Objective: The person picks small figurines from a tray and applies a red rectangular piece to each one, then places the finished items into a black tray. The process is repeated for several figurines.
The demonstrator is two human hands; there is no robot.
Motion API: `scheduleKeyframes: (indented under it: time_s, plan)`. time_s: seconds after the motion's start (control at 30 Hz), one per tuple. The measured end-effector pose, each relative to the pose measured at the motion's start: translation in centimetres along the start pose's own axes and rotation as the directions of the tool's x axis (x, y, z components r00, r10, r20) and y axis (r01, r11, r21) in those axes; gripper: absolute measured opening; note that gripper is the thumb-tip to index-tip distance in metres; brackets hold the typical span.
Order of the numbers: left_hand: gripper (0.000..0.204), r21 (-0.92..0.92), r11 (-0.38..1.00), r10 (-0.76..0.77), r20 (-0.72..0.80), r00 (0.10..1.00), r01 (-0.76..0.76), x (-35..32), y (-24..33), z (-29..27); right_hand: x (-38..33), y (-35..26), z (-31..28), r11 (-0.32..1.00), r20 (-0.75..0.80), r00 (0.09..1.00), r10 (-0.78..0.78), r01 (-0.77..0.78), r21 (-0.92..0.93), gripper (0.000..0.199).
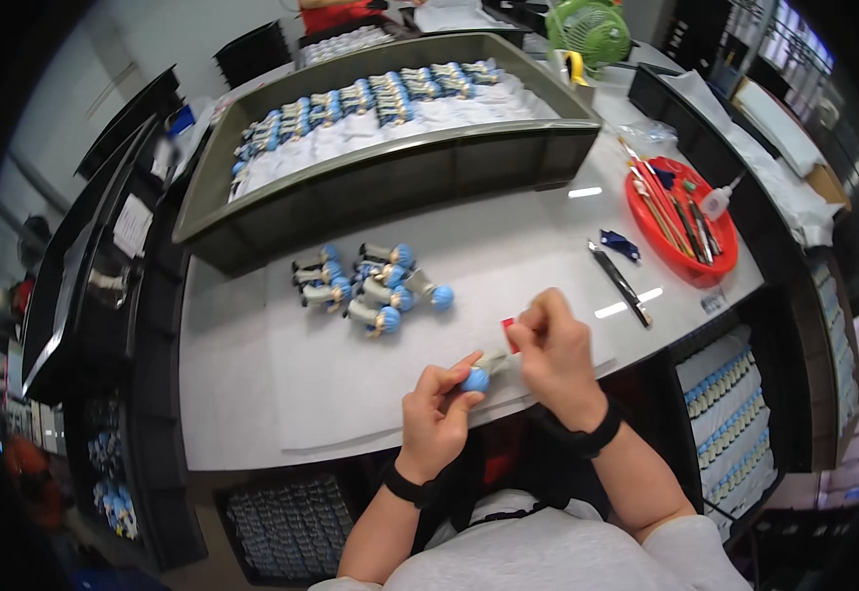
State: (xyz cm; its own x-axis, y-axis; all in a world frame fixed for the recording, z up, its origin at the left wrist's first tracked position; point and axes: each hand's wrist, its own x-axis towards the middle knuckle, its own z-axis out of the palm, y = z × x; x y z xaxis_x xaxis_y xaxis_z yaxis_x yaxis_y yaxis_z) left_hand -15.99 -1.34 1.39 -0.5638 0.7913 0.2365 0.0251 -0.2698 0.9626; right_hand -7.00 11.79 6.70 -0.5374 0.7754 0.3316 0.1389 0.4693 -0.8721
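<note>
My left hand (436,412) and my right hand (555,357) together hold one small figurine (484,371) with a blue round head and a grey body, just above the near edge of the white table (242,394). The left fingers pinch the blue head. The right fingers close around the grey body end. A small red piece (509,328) shows just behind my right hand. A cluster of several similar blue-headed figurines (370,281) lies on the table, beyond my hands to the left.
A large grey tray (390,187) at the back holds rows of the same figurines on white padding. A round red dish (680,222) with brushes and tools sits right. A black tool (621,286) and a blue clip (619,243) lie nearby. A green fan (587,30) stands behind.
</note>
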Motion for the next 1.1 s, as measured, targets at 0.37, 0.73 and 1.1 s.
scheduleKeyframes:
  time_s: [0.37, 0.73, 1.1]
  plan:
    - [0.020, 0.010, 0.999, -0.032, 0.010, 0.999, 0.032, 0.4, -0.6, 0.4, -1.5, 0.4, 1.0, 0.999, 0.107, 0.993, -0.042, 0.046, -0.029, 0.021]
    - [0.017, -0.293, 0.950, -0.101, 0.048, 0.994, 0.110, 0.6, 0.2, -1.1, 0.0, 1.8, -2.1, 0.992, 0.054, 0.999, 0.005, 0.002, -0.124, 0.014]
    - [0.027, 0.081, 0.993, 0.095, -0.050, 0.994, -0.091, 1.0, -2.0, -2.2, -2.8, 2.9, -2.2, 0.788, 0.385, 0.913, 0.134, -0.333, 0.517, 0.019]
